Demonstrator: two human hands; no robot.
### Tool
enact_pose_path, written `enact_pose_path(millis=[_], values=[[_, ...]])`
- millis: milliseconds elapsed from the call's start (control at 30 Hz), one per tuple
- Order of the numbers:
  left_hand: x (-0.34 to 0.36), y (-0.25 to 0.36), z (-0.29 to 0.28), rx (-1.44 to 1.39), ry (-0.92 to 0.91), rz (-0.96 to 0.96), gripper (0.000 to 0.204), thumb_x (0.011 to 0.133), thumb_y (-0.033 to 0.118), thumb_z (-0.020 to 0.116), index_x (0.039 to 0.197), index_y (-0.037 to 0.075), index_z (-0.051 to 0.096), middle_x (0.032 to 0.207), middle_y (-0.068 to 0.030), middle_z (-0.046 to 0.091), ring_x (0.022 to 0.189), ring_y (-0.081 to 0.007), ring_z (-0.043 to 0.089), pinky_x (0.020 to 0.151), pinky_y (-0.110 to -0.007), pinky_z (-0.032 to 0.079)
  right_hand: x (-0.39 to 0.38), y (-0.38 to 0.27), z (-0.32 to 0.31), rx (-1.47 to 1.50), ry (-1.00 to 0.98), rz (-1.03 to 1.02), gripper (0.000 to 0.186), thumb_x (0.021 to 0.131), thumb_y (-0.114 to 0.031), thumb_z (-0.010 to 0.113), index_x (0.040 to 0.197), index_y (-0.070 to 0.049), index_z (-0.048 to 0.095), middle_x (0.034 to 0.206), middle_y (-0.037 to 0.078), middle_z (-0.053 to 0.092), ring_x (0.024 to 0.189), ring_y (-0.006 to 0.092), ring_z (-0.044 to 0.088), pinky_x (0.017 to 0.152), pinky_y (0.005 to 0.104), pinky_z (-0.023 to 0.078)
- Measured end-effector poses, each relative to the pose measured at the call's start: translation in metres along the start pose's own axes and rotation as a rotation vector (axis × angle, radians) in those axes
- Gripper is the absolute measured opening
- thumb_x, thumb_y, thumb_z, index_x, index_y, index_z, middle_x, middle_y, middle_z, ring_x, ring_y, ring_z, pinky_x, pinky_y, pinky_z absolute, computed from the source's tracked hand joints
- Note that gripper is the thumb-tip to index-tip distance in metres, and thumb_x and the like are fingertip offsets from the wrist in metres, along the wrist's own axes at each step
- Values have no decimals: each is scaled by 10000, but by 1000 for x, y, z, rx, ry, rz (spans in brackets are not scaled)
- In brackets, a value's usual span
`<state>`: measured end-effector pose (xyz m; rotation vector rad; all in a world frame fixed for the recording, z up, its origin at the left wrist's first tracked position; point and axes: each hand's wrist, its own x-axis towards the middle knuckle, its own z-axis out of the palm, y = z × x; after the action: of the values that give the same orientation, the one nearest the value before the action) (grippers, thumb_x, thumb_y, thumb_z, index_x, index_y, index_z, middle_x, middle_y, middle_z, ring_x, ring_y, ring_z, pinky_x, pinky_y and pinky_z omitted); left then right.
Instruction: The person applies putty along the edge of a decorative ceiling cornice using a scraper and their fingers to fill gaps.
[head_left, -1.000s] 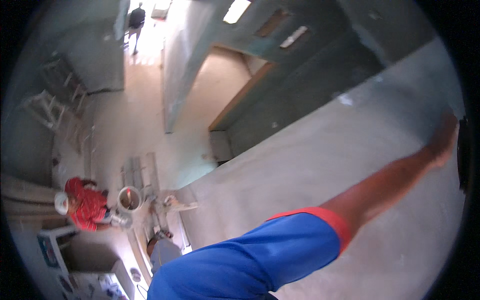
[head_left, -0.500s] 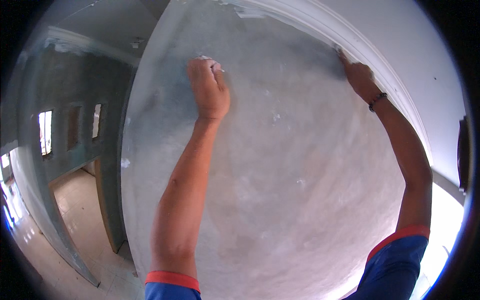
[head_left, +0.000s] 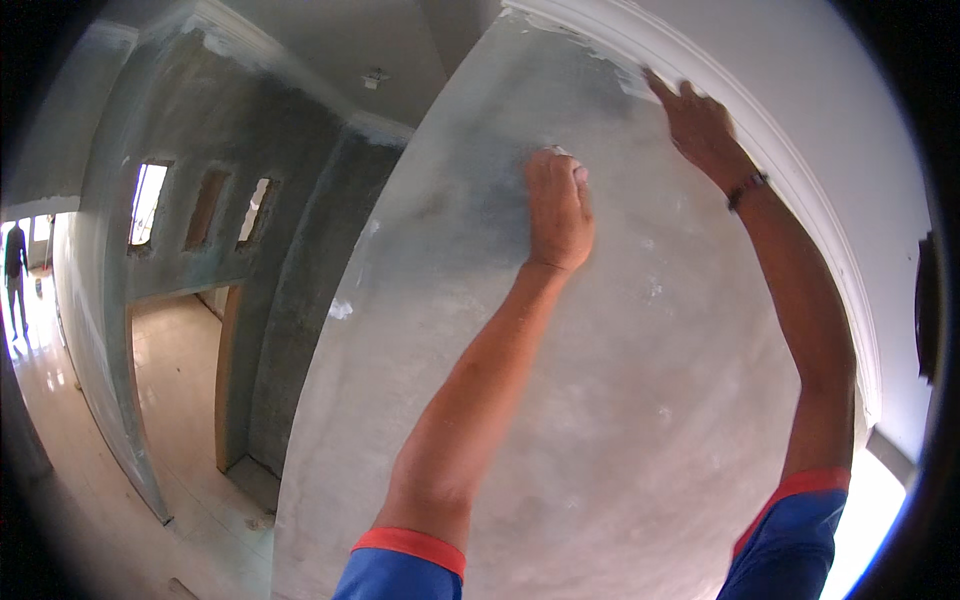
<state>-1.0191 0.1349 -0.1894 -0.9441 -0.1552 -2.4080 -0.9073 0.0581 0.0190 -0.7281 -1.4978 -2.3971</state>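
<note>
My left hand [head_left: 560,212] is closed in a fist against the grey plastered wall [head_left: 600,400]. Whitish matter shows at its knuckles, but what the fingers grip is hidden. Higher and to the right, my right hand [head_left: 702,125] lies at the wall's top edge, just under the white cornice [head_left: 780,165]. Its index finger is stretched out and the other fingers are bent but apart; I see nothing held in them. Beside its fingertip, a ragged band of white filler [head_left: 590,45] runs along the joint. A dark beaded bracelet [head_left: 747,190] circles my right wrist.
To the left, a dark grey wall has narrow window openings [head_left: 149,205] and a doorway with a wooden frame [head_left: 228,375]. Pale tiles cover the floor [head_left: 110,450]. A person [head_left: 17,275] stands far off at the left edge. White ceiling [head_left: 830,110] borders the cornice.
The view has swung left, showing more of the room and a distant person. My hands are now closer together, the right one reaching the filler patch along the cornice.
</note>
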Motion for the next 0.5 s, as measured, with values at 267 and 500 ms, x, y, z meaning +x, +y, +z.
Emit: enact_pose_path(millis=[267,500], values=[[0,-3,2,-96,78,-88,79,897,-19,494,969,-18,463,990,-194,500,943,-368,486,822,-460,396,143,-69,35,-66,0,-23,568,918,-94,507,1453,-204,348,994,159,628,849,298,671,708,414,573],[-3,-3,5,-199,125,-126,68,904,-34,470,969,-19,456,972,-195,483,913,-356,476,813,-456,390,180,-83,33,-119,-76,5,640,909,-45,518,1481,-215,287,966,173,672,920,309,681,713,425,585]])
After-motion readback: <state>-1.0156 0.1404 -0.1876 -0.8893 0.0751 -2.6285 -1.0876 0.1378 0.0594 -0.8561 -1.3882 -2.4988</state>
